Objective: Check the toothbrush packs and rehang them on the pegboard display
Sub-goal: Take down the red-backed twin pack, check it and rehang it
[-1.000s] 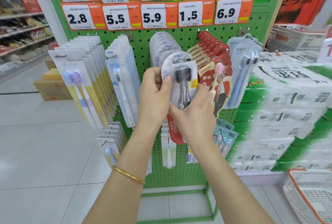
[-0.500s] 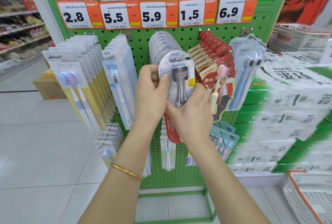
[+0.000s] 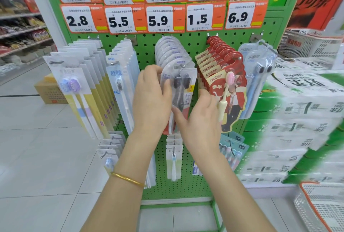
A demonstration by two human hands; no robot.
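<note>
Centre frame: left hand (image 3: 152, 99) is gripping the clear blister pack of dark-bristled toothbrushes (image 3: 183, 86) at the metal peg tip (image 3: 184, 66) on the green pegboard (image 3: 145, 49). Right hand (image 3: 202, 120), fingers loose, is touching its bottom with the thumb. Rehanging looks underway; next, sliding it back.

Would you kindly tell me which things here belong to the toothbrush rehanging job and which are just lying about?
Job in hand:
black-bristle toothbrush pack, gripped by the left hand, right hand touching it
green pegboard
canban packs
yellow-backed packs

Just lying about:
cardboard box
stacked white-and-green packages
white basket
</note>
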